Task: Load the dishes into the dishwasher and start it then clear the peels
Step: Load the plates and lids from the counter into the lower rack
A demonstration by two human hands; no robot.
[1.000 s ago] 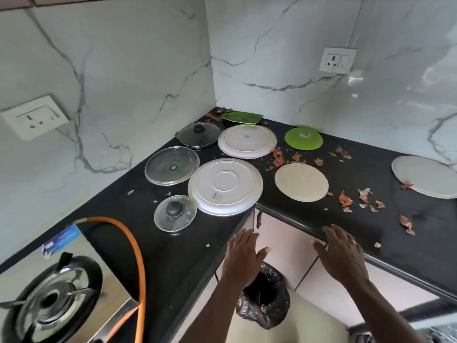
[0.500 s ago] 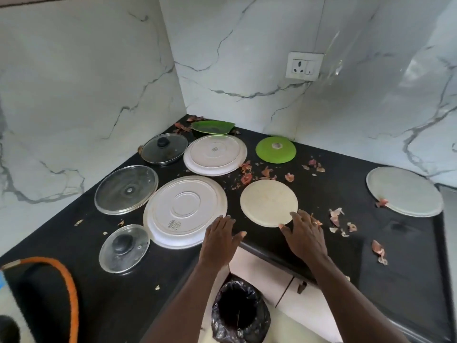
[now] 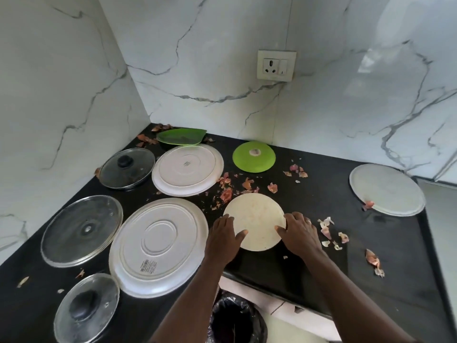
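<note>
A small cream round plate [image 3: 254, 216] lies flat on the black counter [image 3: 309, 276]. My left hand [image 3: 223, 237] touches its left edge, thumb resting on the plate. My right hand [image 3: 300, 231] touches its right edge, thumb on the plate too. Two large white plates lie upside down, one [image 3: 158, 246] left of my hands, the other [image 3: 188, 169] behind it. A green plate [image 3: 254, 160], a green leaf-shaped dish [image 3: 181, 136] and a grey round plate [image 3: 387, 189] lie further back. Onion peels [image 3: 226, 191] are scattered behind the cream plate and to its right [image 3: 332, 235].
Three glass lids lie at the left: a large one [image 3: 81, 230], a small one with a black knob [image 3: 86, 308], a dark one [image 3: 127, 168]. A bin lined with a black bag [image 3: 237, 320] stands below the counter edge. Marble walls enclose the corner.
Both hands moved forward from the counter edge onto the two sides of the cream plate. The view shifted right and closer to the counter.
</note>
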